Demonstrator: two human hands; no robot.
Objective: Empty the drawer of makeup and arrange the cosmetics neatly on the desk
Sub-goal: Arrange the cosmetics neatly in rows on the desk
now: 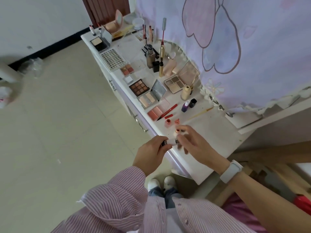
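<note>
Most of the job looks done: the white desk already carries a long spread of cosmetics, from the open compact and the tray of stick-on nails at the far end, past the foundation bottle and gold tube, to the brown eyeshadow palette, the blush palette and the red eyeliner pen nearer the person. The near stretch of the desk is where things are being added now. The left hand pinches a small dark-capped item, its fingers curled round it, just above the desk's front edge; the right hand pinches a small orange-topped piece with fingertips, other fingers loosely spread. The drawers appear closed, so I cannot tell whether anything is left inside. The arrangement is rough in places and could want straightening. No brand or lettering is readable; everything is too small or blurred.
</note>
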